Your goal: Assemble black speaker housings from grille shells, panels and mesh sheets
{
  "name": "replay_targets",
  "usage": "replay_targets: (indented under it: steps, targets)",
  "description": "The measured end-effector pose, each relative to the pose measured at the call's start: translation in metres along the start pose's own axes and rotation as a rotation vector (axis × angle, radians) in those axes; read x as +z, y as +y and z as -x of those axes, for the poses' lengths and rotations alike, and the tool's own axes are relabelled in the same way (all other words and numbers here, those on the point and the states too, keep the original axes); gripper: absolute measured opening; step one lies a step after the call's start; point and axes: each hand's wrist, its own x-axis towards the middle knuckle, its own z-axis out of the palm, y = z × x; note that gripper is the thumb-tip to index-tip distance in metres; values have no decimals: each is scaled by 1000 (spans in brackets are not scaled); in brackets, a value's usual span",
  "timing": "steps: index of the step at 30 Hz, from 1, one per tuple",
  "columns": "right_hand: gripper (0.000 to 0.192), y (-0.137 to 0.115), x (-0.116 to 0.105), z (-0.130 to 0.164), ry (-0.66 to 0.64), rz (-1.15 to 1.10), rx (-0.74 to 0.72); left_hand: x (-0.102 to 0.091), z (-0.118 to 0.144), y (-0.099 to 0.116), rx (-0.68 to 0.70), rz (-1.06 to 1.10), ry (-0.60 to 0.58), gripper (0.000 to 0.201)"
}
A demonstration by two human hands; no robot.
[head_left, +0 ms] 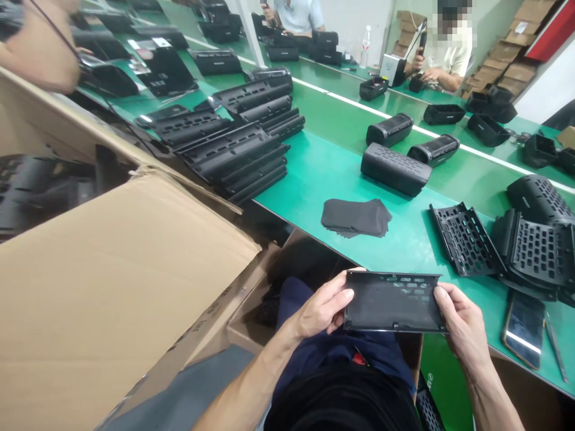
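You held the thin black plastic panel with holes [393, 302] low in the frame's middle, your left hand [321, 308] and right hand [462, 326] pinching its short ends. It looked light, stiff, easy to crack.

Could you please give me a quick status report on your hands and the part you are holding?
Left hand and right hand grip the black panel by its ends, held above the lap. Stack of dark cloths on the green table beyond.
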Motion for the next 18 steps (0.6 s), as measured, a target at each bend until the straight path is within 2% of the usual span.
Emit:
replay_targets:
  steps: [9,18]
  targets:
    - [55,4,1,1,-8,-23,40,0,-1,1,-21,-14,34,72]
    - [55,4,3,4,-38,-35,22,-1,5,4,19,26,-48,72]
